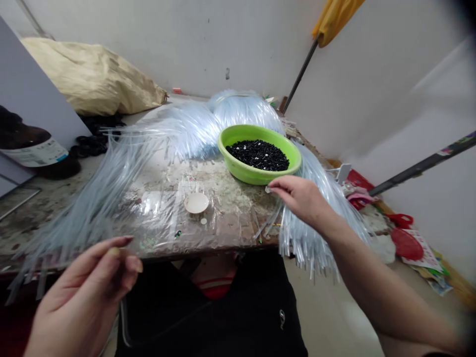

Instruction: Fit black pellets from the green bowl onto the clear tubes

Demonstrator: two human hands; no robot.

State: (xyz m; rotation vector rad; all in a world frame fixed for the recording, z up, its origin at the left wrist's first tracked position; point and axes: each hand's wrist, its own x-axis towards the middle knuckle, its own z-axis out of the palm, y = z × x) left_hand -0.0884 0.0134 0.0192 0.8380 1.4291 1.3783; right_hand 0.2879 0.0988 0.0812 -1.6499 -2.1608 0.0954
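My right hand [299, 201] pinches a small whitish, translucent piece [268, 189] between thumb and fingertips, just below the rim of a green basin [243, 173]. Inside the basin lies a heap of short black pieces [260, 156] with a few white bits on top. At the lower left, my left hand [92, 282] is closed in a pinch in front of the table edge; what it holds, if anything, I cannot make out. Beyond it, a bundle of clear plastic tubes [111, 183] spreads over the table's left side. More tubes [316, 218] hang over the edge beneath my right forearm.
A small white dish [196, 203] stands mid-table, with a little white disc [204, 221] beside it. Larger tube bundles [193, 126] lie behind. At the left are a brown bottle [37, 148] and a cream sack [92, 74]. A dark pole [427, 166] juts in from the right.
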